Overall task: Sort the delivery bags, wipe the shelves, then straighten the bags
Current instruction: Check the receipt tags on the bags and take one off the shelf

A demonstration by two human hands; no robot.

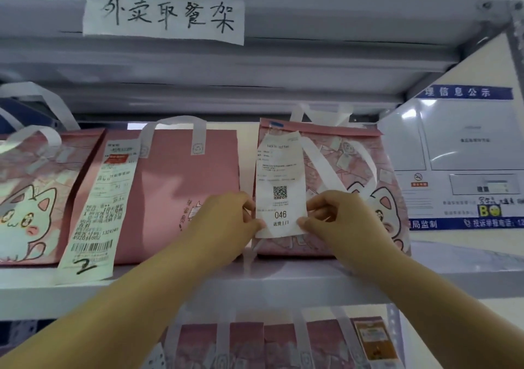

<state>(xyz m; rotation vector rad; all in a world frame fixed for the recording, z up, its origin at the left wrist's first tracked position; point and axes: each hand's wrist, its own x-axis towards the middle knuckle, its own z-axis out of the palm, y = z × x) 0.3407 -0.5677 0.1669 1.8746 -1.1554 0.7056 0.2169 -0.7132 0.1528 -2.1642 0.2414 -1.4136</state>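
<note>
receipt (280, 187) reads "luckin coffee", "046".

Three pink bags stand upright on the shelf (255, 280): cat bag (25, 198), plain bag (175, 192), right bag (354, 198) bearing receipt (279, 187) "046".
</note>
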